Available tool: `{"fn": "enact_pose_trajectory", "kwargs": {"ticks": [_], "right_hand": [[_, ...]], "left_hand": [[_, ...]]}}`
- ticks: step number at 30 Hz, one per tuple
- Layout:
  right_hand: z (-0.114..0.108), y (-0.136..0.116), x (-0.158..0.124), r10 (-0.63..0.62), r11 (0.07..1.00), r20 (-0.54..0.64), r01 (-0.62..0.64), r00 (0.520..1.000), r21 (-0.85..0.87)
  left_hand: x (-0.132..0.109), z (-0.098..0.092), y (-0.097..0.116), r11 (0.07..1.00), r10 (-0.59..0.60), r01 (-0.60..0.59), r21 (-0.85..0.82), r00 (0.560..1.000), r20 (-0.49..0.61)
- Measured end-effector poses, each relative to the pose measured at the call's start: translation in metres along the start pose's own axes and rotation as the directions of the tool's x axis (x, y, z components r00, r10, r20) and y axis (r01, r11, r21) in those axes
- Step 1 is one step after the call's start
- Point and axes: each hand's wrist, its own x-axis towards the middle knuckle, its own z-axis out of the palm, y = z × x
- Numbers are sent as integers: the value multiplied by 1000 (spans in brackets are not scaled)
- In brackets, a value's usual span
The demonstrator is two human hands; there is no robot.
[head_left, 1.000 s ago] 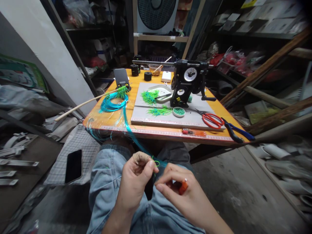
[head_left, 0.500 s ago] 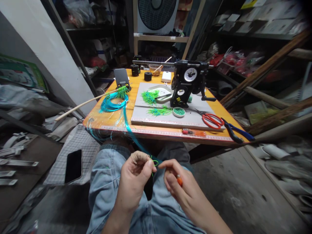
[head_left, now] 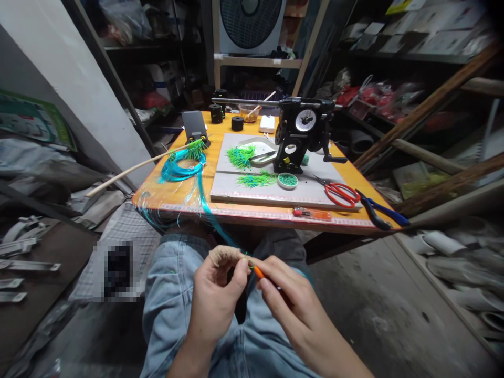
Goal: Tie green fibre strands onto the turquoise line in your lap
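Shelves [head_left: 425, 56] flank the work area behind an orange desk [head_left: 356, 172]; short of its near edge, above the lap [head_left: 169, 304], a green thread [head_left: 247, 256] sits pinched between thumb and forefinger of the left hand [head_left: 214, 294], while the right hand [head_left: 289, 294] clasps an orange tool [head_left: 259, 271] just beside it, contact unclear. Step in hand: apparently working the thread's small loop; the next move seems to call for a firm left pinch and fine aim with the tool

1. No lettering or numbers can be read before you.
2. Marks on the strip [head_left: 244, 211] edging your counter [head_left: 212, 144] and the machine's dial [head_left: 305, 121] are too small to decipher.
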Motion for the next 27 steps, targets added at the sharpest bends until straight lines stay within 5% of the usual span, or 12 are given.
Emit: {"fn": "enact_pose_trajectory", "kwargs": {"ticks": [9, 14, 16, 19, 22, 25, 27], "right_hand": [[6, 6, -3, 16, 999, -90, -11, 996, 53], [7, 12, -4, 184, 886, -58, -140, 981, 442], [-3, 11, -4, 73, 925, -6, -66, 997, 375], [-18, 10, -3, -97, 995, 73, 95, 993, 26], [-19, 12, -4, -124, 978, 23, 126, 992, -165], [-13, 15, -9, -82, 995, -81, 77, 993, -62], [-14, 16, -12, -65, 994, -48, 69, 997, 80]], "left_hand": [[-2, 1, -1, 1000, 1, -2, 30, 999, 49], [-1, -2, 3, 997, -76, 76, 5, 981, 176], [-1, -5, 4, 995, -92, 85, 42, 978, 188], [-2, -6, 4, 978, -47, 12, 208, 985, 166], [-5, -3, 4, 910, 53, -117, 397, 984, 169], [-5, 0, 6, 902, 33, -129, 412, 972, 234], [-4, -1, 9, 929, -16, -84, 361, 964, 266]]}}
